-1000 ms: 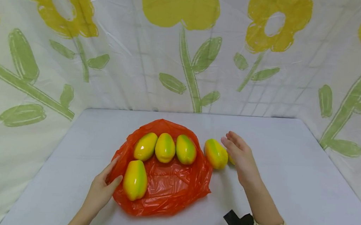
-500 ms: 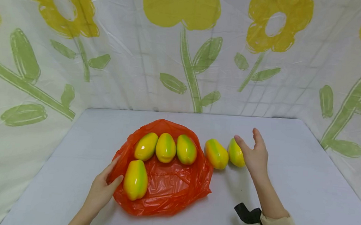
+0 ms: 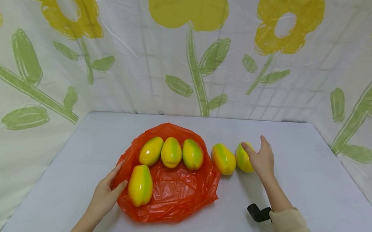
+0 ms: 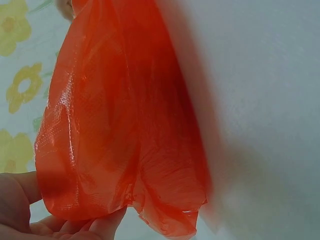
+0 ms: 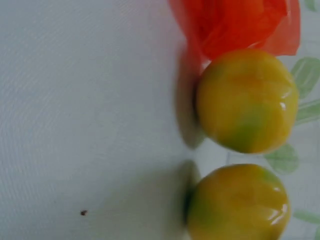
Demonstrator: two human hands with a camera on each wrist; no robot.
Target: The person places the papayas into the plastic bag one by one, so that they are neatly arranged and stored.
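A red plastic bag [image 3: 177, 188] lies with its mouth spread wide, several glossy yellow-green papayas [image 3: 140, 186] inside. At its left side my left hand [image 3: 106, 193] grips the rim between thumb and fingers; the left wrist view shows the fingers [image 4: 107, 222] against the red film. Two more papayas stand to the right of the bag, the nearer one [image 3: 223, 159] beside its edge and the farther one [image 3: 243, 158] to the right of that. My right hand [image 3: 262, 160] is at the farther papaya, thumb and fingers apart, partly covering it. Contact cannot be made out.
A white table [image 3: 310, 198] carries everything. Behind it hangs a white curtain [image 3: 130, 71] printed with yellow flowers. A black strap piece [image 3: 258, 212] juts from the right sleeve [image 3: 292, 226]. A tiny dark speck [image 5: 84, 213] lies on the table in the right wrist view.
My right hand has moved right from the nearer papaya to the farther one, uncovering it, then come slightly closer to it. The left hand and bag have stayed put.
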